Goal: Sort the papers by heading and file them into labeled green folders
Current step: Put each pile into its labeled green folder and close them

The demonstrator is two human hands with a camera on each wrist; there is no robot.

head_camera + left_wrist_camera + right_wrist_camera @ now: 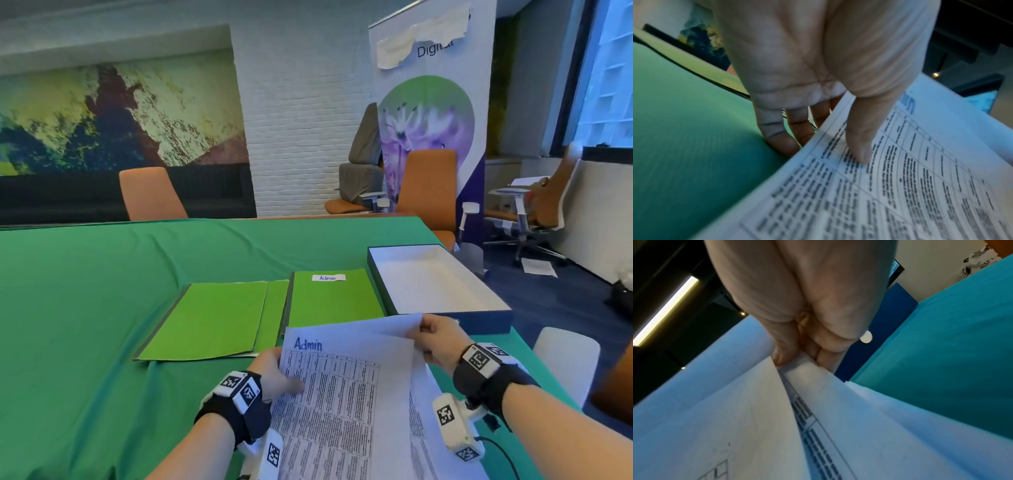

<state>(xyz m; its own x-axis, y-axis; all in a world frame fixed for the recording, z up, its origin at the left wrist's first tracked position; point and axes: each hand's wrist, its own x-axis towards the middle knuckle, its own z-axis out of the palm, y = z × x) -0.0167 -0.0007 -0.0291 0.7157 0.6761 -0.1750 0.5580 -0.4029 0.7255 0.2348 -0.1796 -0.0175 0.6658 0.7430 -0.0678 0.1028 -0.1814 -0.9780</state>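
A stack of printed papers (346,394) lies at the table's near edge; the top sheet is headed "Admin" in blue. My left hand (277,371) grips the stack's left edge, thumb (861,146) on top and fingers underneath. At the stack's upper right corner my right hand (436,337) pinches the lifted sheets (797,363) between thumb and fingers. Two green folders lie beyond the stack: one labeled "Admin" (334,298) and, left of it, another folder (212,318) whose label is not visible.
An open dark box with a white inside (428,279) stands right of the folders near the table's right edge. A green cloth (85,291) covers the table. Orange chairs (428,185) stand behind and to the right.
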